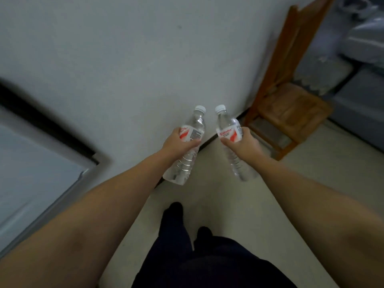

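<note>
Two bottles (pixel 182 165), fingers (pixel 246 132) half covering labels (pixel 228 135), print blurred

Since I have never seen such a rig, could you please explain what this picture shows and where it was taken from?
No machine here: one camera, worn on a person's head, looks forward and down at their bare arms. The left hand grips a clear plastic water bottle with white cap and red-and-white label; the right hand grips a second matching bottle. The bottles are held apart in the air. A brown wooden chair stands on the pale floor beside the white wall.
</note>
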`<state>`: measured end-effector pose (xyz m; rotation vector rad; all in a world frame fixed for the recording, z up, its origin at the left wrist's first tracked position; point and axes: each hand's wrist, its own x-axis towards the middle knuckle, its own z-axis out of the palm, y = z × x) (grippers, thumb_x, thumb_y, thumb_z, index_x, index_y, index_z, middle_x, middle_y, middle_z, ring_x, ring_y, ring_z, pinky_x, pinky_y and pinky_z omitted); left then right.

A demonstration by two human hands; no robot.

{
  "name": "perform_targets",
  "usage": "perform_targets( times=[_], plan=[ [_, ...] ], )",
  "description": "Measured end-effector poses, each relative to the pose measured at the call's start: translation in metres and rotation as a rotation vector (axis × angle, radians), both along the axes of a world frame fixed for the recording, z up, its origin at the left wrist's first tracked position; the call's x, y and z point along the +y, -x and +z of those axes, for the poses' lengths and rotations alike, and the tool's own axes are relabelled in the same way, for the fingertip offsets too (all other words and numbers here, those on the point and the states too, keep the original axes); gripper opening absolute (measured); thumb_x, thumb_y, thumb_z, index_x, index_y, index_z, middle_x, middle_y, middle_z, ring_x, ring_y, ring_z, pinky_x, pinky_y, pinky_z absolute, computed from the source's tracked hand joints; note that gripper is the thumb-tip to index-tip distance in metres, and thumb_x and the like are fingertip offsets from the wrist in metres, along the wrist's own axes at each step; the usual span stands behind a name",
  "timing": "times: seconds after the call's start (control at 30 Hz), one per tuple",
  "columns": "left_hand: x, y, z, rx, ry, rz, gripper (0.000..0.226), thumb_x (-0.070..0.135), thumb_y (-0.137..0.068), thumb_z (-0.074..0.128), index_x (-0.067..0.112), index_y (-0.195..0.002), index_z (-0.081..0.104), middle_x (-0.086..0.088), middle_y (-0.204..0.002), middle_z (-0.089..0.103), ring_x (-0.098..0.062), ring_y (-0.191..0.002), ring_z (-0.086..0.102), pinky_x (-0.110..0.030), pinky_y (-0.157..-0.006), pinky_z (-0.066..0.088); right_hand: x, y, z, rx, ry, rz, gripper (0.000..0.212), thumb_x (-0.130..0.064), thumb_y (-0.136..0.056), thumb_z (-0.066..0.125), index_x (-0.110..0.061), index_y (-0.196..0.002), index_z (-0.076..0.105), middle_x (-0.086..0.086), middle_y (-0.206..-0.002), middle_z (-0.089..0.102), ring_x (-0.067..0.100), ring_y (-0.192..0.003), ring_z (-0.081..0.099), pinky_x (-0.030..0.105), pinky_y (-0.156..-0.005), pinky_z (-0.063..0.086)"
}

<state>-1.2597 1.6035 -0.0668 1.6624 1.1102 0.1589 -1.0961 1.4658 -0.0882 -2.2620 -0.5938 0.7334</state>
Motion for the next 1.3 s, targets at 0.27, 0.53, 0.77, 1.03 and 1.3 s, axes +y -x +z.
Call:
perform_targets(
  times=[0.27,0.53,0.77,1.03,1.3],
  plan=[
    [0.015,-0.083,-0.009,0.042,-0.014,-0.402,0.069,0.041,-0.075,0.076,0.018,-0.132,0.046,-0.003,-0.121,0.059,-0.021,-0.104,0.061,-0.037,-0.089,0.052,-0.042,-0.039,-0.011,0.061,0.023,-0.411,0.082,-0.064,-0.067,0.070,-0.024,-0.131,0.041,0.001,-0.117,0.061,0.024,-0.105,0.062,0.044,-0.092,0.053],
    [0.042,-0.165,-0.005,0.067,-0.003,-0.685,0.062,0.038,-0.076,0.077,0.019,-0.127,0.047,-0.004,-0.114,0.062,-0.021,-0.099,0.063,-0.040,-0.089,0.054,-0.058,-0.053,-0.018,0.046,-0.011,-0.716,0.061,-0.050,-0.076,0.074,-0.020,-0.123,0.049,-0.003,-0.106,0.061,0.021,-0.098,0.061,0.036,-0.088,0.049],
    [-0.001,-0.239,-0.009,0.090,-0.029,-0.938,0.071,0.039,-0.077,0.076,0.019,-0.136,0.041,-0.001,-0.122,0.058,-0.021,-0.104,0.061,-0.032,-0.083,0.052,-0.105,-0.067,-0.017,0.030,-0.001,-0.945,0.065,-0.059,-0.070,0.072,-0.022,-0.121,0.051,-0.003,-0.108,0.064,0.022,-0.098,0.062,0.038,-0.089,0.050],
    [-0.094,-0.327,-0.016,0.051,-0.007,-1.124,0.066,0.033,-0.079,0.075,0.018,-0.134,0.042,0.001,-0.119,0.057,-0.017,-0.101,0.058,-0.028,-0.083,0.047,-0.185,-0.104,-0.022,0.014,0.037,-1.142,0.056,-0.054,-0.076,0.070,-0.023,-0.119,0.051,-0.006,-0.101,0.059,0.020,-0.095,0.059,0.031,-0.081,0.045],
    [-0.204,-0.434,-0.015,0.068,-0.056,-1.286,0.070,0.036,-0.078,0.075,0.016,-0.136,0.041,-0.002,-0.125,0.057,-0.020,-0.106,0.058,-0.030,-0.086,0.048,-0.281,-0.168,-0.010,0.013,0.061,-1.285,0.058,-0.055,-0.074,0.070,-0.025,-0.118,0.050,-0.006,-0.103,0.061,0.019,-0.094,0.060,0.033,-0.084,0.047]
  ],
)
